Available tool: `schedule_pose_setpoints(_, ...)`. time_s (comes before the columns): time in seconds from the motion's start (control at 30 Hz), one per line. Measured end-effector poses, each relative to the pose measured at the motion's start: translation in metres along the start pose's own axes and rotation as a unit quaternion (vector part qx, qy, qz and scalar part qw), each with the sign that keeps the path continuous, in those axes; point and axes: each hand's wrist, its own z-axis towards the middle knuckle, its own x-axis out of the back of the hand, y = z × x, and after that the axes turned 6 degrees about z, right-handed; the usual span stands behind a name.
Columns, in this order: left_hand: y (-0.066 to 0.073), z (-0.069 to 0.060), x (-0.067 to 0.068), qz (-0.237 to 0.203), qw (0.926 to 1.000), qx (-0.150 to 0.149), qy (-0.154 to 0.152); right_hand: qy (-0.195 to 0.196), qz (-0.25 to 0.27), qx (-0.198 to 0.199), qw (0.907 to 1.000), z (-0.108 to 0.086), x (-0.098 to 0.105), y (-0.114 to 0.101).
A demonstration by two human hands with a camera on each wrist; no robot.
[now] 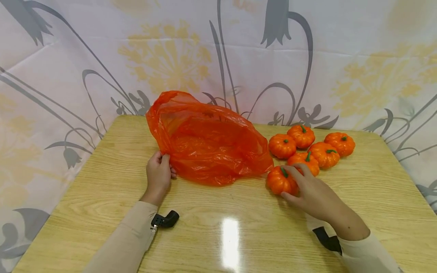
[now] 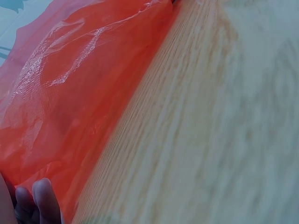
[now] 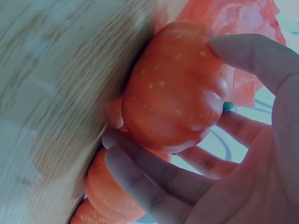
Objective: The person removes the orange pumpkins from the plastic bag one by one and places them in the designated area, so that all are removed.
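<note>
A thin orange-red plastic bag (image 1: pixel 211 151) lies spread on the table, its mouth edge raised on the left. My left hand (image 1: pixel 159 173) pinches the bag's lower left edge; in the left wrist view only its fingertips (image 2: pixel 46 198) show beside the film. At the bag's right end, my right hand (image 1: pixel 312 191) holds a small orange pumpkin (image 1: pixel 280 181) with a green stem. Seen from the right wrist, the thumb touches one side of this pumpkin (image 3: pixel 177 88) and the fingers curve about the other. It sits on or very near the tabletop.
Several similar small pumpkins (image 1: pixel 326 155) stand grouped at the back right, close behind my right hand. The wood-grain table (image 1: pixel 205 231) runs back to a flower-patterned cloth (image 1: pixel 205 57). A black wrist-worn device (image 1: pixel 166 219) juts from the left sleeve.
</note>
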Motion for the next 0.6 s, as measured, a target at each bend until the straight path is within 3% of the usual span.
schedule_pose_setpoints(0.6, -0.0014, 0.0009, 0.0004, 0.010, 0.9999, -0.009, -0.002, -0.006, 0.002, -0.022, 0.9997, 0.0034, 0.0018, 0.0051)
